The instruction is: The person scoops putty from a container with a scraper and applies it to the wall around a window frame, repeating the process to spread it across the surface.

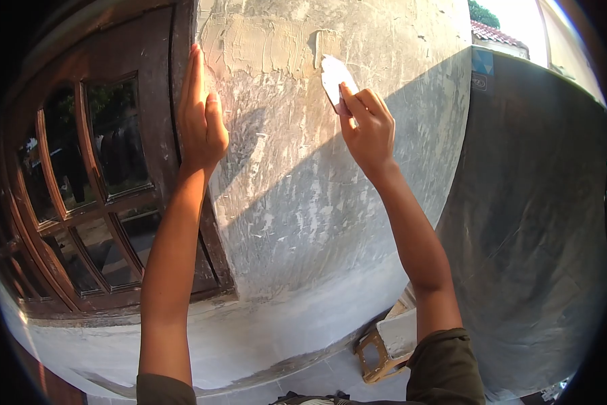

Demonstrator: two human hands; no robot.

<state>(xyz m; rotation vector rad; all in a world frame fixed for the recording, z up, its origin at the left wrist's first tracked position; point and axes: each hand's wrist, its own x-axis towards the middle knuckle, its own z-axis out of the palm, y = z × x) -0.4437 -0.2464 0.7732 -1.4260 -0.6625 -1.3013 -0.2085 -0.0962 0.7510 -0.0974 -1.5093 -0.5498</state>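
Note:
My right hand (371, 128) grips a putty knife (336, 84) whose sunlit blade is coated in pale filler. The blade is up against the wall (297, 169) or very close to it, just below a raised dab of wet filler (327, 46). My left hand (203, 118) rests with straight fingers along the edge of the dark wooden window frame (184, 81), where it meets the wall, and holds nothing. A band of tan filler (256, 46) with ridged strokes runs across the upper wall between both hands.
Left of the wall is a wooden window (118, 135) with several glass panes. A large dark sheet or panel (526, 223) stands on the right. Below, near my right elbow, a small stool (374, 358) with a pale block-like object (398, 334) sits on the tiled floor (317, 374).

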